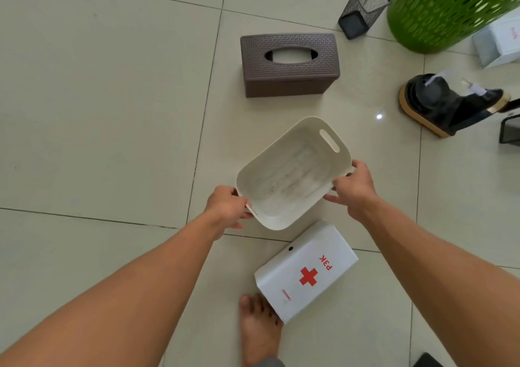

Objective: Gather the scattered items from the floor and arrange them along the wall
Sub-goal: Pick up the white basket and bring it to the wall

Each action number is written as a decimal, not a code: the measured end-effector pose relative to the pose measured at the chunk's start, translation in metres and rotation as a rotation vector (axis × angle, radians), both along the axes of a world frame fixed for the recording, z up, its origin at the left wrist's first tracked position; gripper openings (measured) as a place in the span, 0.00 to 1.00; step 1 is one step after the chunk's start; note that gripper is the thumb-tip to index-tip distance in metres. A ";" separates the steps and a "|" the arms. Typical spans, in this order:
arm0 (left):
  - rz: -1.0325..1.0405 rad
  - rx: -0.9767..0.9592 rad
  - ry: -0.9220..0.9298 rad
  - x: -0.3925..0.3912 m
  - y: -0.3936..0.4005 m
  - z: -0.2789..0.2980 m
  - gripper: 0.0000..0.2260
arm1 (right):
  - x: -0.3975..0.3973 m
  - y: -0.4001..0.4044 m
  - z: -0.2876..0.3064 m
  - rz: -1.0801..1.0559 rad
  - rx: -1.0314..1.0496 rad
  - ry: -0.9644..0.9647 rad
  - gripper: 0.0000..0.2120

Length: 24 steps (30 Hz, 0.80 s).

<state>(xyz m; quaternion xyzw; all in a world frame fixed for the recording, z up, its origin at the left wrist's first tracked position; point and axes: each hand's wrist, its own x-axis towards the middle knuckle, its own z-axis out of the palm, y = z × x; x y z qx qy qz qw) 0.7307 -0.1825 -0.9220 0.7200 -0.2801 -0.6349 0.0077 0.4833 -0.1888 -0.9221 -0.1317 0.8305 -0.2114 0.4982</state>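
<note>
I had both hands on the white basket, held tilted above the tiled floor. My left hand gripped the near short end, fingers curled round the rim. My right hand held the long side on the right, thumb up on the rim, fingers under the edge. The basket was empty, one handle slot showing at its far end.

Just below the basket lay the white first-aid box, red cross and "P3K" on top, flat on the floor. Its near corner was touching my bare foot, or just over it; I could not tell which.

Beyond the basket sat the brown tissue box, upright, slot facing up, apart from the basket. Farther right stood a black mesh pen holder, tilted in view, just beside the green perforated bin. A white-and-grey box was partly hidden behind the bin. At the right edge sat a black tape dispenser on a tan base, with another black mesh item cut off by the frame beside it.
</note>
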 end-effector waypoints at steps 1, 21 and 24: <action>0.022 -0.028 -0.018 0.001 0.000 0.002 0.07 | 0.003 -0.002 0.002 -0.030 -0.014 0.015 0.28; 0.392 -0.146 -0.243 0.314 0.047 0.065 0.09 | 0.278 -0.030 0.034 0.605 -0.106 -0.143 0.15; 0.491 -0.151 -0.327 0.375 0.098 0.057 0.08 | 0.353 0.000 0.026 0.702 -0.088 -0.193 0.15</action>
